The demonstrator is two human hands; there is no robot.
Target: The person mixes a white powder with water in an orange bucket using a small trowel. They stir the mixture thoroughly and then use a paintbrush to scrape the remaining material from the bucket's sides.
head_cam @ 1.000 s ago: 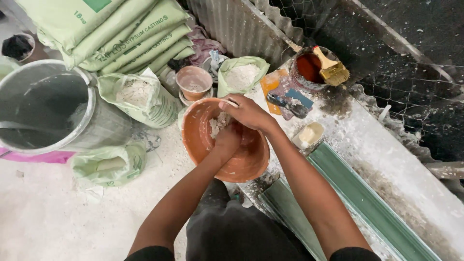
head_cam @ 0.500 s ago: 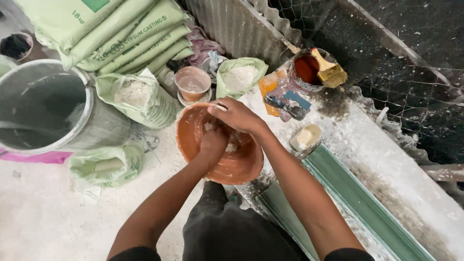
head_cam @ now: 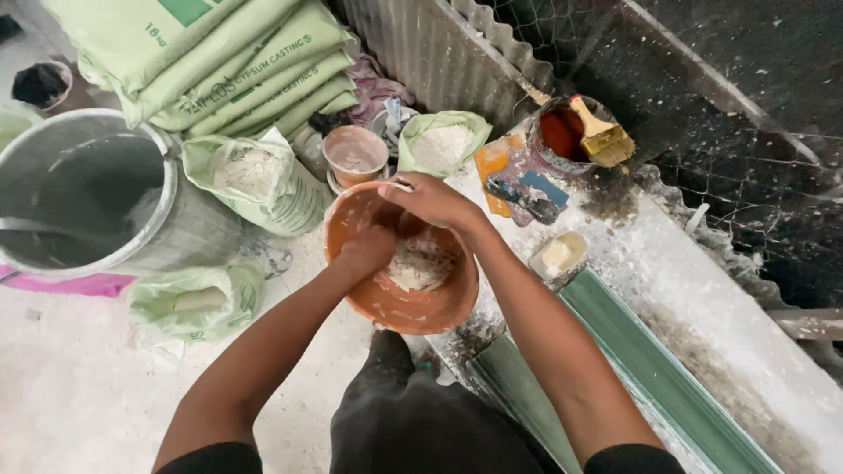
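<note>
An orange plastic bowl (head_cam: 413, 307) sits low in front of me with a heap of white powder (head_cam: 420, 265) inside. My left hand (head_cam: 364, 250) reaches down into the bowl, its fingers buried near the powder. My right hand (head_cam: 432, 200) rests over the bowl's far rim, fingers bent and dusted white. Whether either hand grips powder is hidden.
A large grey bucket (head_cam: 132, 254) stands at left beside open green sacks of white powder (head_cam: 250, 175) (head_cam: 442, 140). Stacked green bags (head_cam: 219, 61) lie behind. A small pink cup (head_cam: 354, 155), a pot of red liquid with a brush (head_cam: 575, 132) and a green moulding (head_cam: 650, 377) lie to the right.
Both hands have shifted within the bowl, the left one sinking deeper toward the powder. The view has moved slightly.
</note>
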